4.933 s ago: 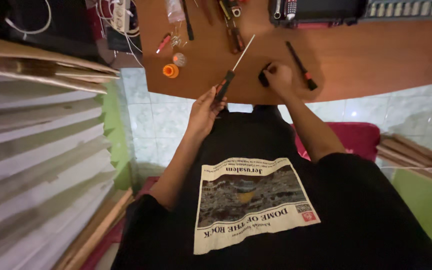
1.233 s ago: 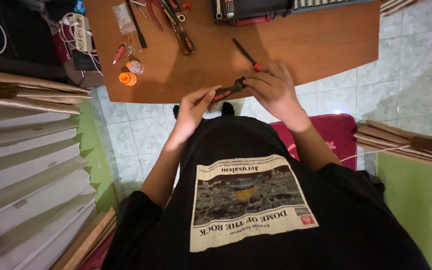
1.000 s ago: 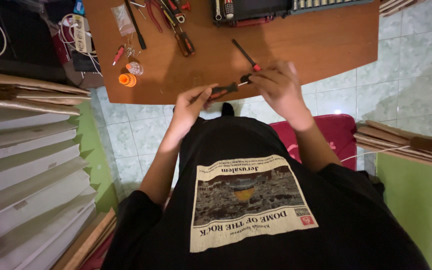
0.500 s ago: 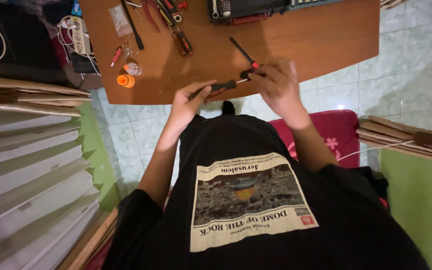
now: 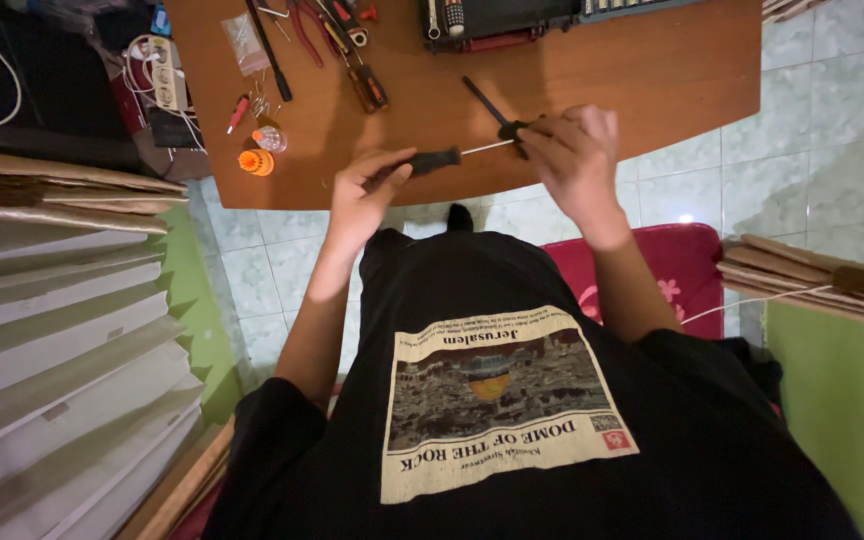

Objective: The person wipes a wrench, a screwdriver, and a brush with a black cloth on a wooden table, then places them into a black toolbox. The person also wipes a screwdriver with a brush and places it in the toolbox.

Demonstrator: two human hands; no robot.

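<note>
My left hand (image 5: 357,198) grips the black handle of a screwdriver (image 5: 434,160), whose thin metal shaft points right. My right hand (image 5: 572,160) pinches a small black part (image 5: 514,131) against the shaft's tip, over the near edge of the brown wooden table (image 5: 642,80). A second black-and-red screwdriver (image 5: 482,100) lies on the table just behind the right hand.
Pliers and more screwdrivers (image 5: 352,60) lie at the table's far left, beside an orange cap (image 5: 253,161) and a small clear bulb (image 5: 272,138). A black tool case (image 5: 512,18) sits at the far edge. Cardboard sheets (image 5: 62,300) stack at left; a red cushion (image 5: 682,270) lies below.
The hands have drawn apart: more of the metal shaft shows between the handle and the small black part. Both hands shifted slightly up over the table edge.
</note>
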